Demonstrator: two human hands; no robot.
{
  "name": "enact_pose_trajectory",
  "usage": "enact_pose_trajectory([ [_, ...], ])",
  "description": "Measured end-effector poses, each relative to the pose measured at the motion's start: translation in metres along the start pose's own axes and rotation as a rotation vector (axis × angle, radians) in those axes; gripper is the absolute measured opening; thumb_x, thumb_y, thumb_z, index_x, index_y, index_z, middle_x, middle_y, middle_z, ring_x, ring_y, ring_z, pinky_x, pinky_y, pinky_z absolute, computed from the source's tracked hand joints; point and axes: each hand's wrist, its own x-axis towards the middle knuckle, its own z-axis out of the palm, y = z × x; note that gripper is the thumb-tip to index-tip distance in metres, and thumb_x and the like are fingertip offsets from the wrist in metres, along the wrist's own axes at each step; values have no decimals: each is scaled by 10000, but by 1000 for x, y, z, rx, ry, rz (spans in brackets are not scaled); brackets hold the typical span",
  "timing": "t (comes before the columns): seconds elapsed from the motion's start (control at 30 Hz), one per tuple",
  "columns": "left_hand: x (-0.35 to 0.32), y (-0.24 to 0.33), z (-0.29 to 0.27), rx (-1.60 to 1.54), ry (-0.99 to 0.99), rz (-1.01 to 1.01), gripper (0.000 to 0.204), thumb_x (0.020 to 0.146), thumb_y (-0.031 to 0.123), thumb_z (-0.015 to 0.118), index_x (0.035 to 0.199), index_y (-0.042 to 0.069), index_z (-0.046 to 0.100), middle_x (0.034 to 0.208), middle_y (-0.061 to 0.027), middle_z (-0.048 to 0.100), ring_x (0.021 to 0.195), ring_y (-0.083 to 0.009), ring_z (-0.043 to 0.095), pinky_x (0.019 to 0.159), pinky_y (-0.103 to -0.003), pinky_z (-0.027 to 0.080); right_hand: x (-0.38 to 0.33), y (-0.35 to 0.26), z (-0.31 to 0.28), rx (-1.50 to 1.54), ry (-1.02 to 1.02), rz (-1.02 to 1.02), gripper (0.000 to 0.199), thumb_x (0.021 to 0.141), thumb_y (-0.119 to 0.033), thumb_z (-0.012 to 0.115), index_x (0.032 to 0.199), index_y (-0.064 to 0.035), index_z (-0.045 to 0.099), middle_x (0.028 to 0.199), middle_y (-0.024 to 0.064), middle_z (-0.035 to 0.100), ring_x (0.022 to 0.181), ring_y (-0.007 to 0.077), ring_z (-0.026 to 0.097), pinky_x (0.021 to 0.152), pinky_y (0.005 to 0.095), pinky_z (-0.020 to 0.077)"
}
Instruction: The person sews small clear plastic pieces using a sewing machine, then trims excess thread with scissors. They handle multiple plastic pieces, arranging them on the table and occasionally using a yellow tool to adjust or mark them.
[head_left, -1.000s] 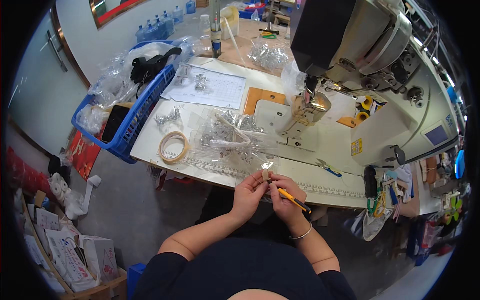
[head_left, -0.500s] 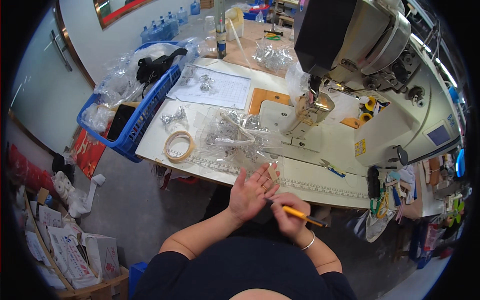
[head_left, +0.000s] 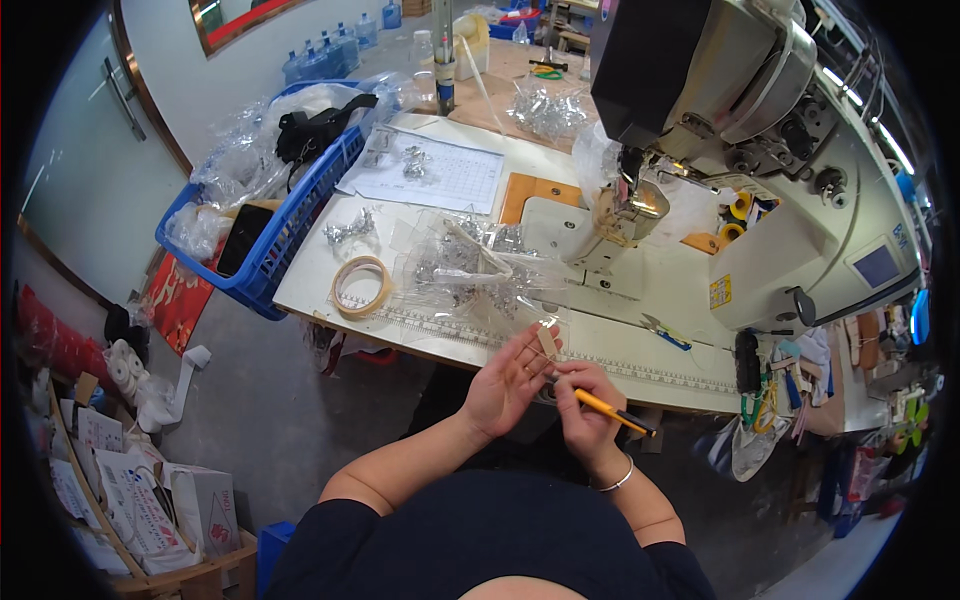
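Observation:
Palm up, my left hand (head_left: pixel 503 392) is at the table's front edge, its fingers bent together around a small tan strip (head_left: pixel 547 343) that shows at the fingertips. Close beside it, my right hand (head_left: pixel 590 408) is closed on a yellow pen (head_left: pixel 603 404) with a black end. The pen's tip points toward the left fingers; whether it touches them I cannot tell. Just beyond the hands, clear plastic bags of small silvery parts (head_left: pixel 470 268) lie on the white table (head_left: pixel 690 372). A roll of tan tape (head_left: pixel 360 287) lies to their left.
A large sewing machine (head_left: pixel 790 250) occupies the right side of the table. Small blue-and-yellow snips (head_left: pixel 667 334) lie in front of it. On the left stands a blue basket (head_left: pixel 262 270) with plastic bags and a phone. A printed sheet (head_left: pixel 440 175) lies behind the bags.
My right hand has moved slightly up with the pen, closer to the left fingertips. The left fingers are more curled and its palm has turned a little inward.

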Motion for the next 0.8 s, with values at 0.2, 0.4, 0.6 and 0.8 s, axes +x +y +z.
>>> enact_pose_trajectory([
  [0.2, -1, -7, 7, 258, 291, 20, 333, 953, 52, 539, 1286, 37, 527, 1171, -49, 618, 1026, -112, 608, 867, -237, 530, 23, 21, 6, -170, 91, -126, 104, 810, -5, 686, 893, -16, 622, 926, 166, 666, 891, 282, 677, 755, 322, 544],
  [0.4, 0, -11, 1, 336, 265, 68, 318, 956, 55, 540, 1272, 17, 542, 1147, -58, 624, 1007, -103, 609, 860, -230, 526, 24, 24, 11, -231, 87, -172, 110, 803, -11, 696, 888, -25, 627, 915, 157, 666, 891, 291, 674, 752, 328, 545],
  [0.6, 0, -9, -1, 331, 252, 62, 304, 958, 59, 539, 1258, 13, 552, 1138, -59, 629, 1002, -108, 612, 855, -233, 529, 25, 25, 13, -234, 77, -178, 111, 796, -6, 700, 874, -24, 623, 923, 162, 667, 875, 287, 675, 742, 326, 549],
  [0.8, 1, -10, -4, 333, 264, 53, 289, 959, 57, 534, 1244, 18, 560, 1145, -59, 626, 1001, -113, 614, 855, -235, 529, 20, 27, 12, -206, 67, -139, 115, 788, -3, 705, 868, -23, 625, 961, 191, 668, 860, 271, 685, 730, 311, 554],
])
